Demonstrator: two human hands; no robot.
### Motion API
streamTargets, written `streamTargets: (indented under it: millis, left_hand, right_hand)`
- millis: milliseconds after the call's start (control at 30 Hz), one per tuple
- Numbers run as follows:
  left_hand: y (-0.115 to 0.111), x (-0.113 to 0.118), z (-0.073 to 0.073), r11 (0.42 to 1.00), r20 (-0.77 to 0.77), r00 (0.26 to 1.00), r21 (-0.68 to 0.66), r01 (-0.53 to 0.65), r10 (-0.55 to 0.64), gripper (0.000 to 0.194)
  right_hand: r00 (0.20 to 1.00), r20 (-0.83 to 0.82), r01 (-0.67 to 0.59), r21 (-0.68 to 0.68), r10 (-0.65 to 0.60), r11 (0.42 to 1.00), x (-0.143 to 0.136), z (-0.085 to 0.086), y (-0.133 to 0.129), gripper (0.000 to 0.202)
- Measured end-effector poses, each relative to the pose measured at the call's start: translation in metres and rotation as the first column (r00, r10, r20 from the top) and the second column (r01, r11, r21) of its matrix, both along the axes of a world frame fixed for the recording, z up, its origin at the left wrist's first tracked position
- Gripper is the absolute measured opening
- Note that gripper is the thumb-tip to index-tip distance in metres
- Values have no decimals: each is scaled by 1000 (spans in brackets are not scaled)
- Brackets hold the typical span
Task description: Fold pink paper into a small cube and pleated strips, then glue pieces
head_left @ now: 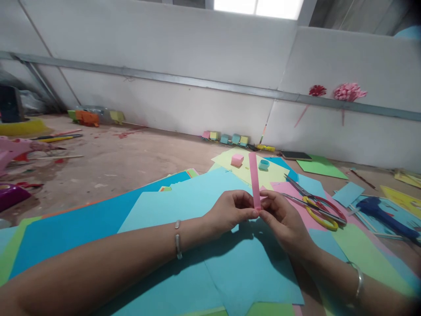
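Right of the frame's centre, the left hand (234,210) and right hand (283,218) pinch the bottom of an upright pink strip (254,177), probably light, easily creased, best held near that end. Scissors (319,210) lie farther right.

The left hand (235,207) and right hand (283,218) pinch the lower end of an upright pink strip (254,180) over light-blue sheets (190,197); 2 scissors (317,204) lie beside the right hand, a pink block (237,160) farther back
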State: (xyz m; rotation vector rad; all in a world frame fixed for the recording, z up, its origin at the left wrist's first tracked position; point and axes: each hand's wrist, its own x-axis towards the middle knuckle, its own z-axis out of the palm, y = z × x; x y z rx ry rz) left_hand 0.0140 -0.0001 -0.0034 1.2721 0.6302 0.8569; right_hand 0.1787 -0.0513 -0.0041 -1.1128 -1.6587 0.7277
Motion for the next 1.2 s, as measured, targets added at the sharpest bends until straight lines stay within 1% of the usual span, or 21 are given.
streamTargets:
  millis: [133, 200, 300, 400, 467, 533, 700, 767, 833, 933, 1000, 1067, 1200]
  left_hand:
    - [0, 1, 1, 996, -40, 998, 73, -48, 51, 19]
    - [0, 1, 0, 994, -60, 996, 93, -61, 66, 16]
    - [-1, 2, -2, 992, -74, 995, 109, -65, 73, 14]
    - [-2, 3, -4, 988, -88, 994, 145, -45, 58, 12]
    - [-3, 3, -3, 988, -90, 995, 151, -35, 49, 10]
    - [-4, 4, -1, 988, -95, 994, 153, -34, 49, 9]
    - [-5, 2, 6, 970, -108, 990, 233, -66, 93, 8]
    - [-4, 1, 7, 976, -89, 994, 212, -48, 68, 9]
    - [-3, 1, 7, 988, -63, 997, 152, -31, 41, 12]
    - [-4, 0, 4, 995, -87, 995, 88, -37, 44, 15]
    - [-6, 1, 3, 992, -146, 987, 117, -51, 68, 11]
    - [-8, 2, 2, 982, -198, 975, 175, -64, 99, 6]
    - [-11, 2, 3, 964, -220, 962, 241, -110, 164, 8]
  right_hand:
    - [994, 63, 98, -76, -94, 992, -1, 3, -3, 14]
    - [989, 99, 120, -85, -111, 989, -1, 4, -5, 15]
    - [978, 149, 151, -28, -146, 988, -1, 5, -6, 16]
    - [969, 174, 175, 25, -177, 984, -2, 5, -7, 15]
    - [967, 168, 187, 36, -190, 982, -3, 5, -7, 14]
    - [968, 161, 193, 15, -193, 981, -4, 6, -6, 14]
    - [977, 113, 196, -127, -182, 972, -7, 6, -6, 21]
    - [978, 97, 197, -166, -183, 966, -7, 6, -6, 22]
    - [979, 88, 197, -186, -183, 963, -8, 6, -6, 23]
    - [980, 41, 201, -188, -196, 962, -8, 7, -6, 26]
    - [977, -7, 207, -179, -212, 962, -7, 7, -7, 25]
    - [975, -27, 213, -172, -221, 962, -7, 7, -7, 25]
    - [976, 14, 217, -168, -217, 962, -6, 6, -7, 27]
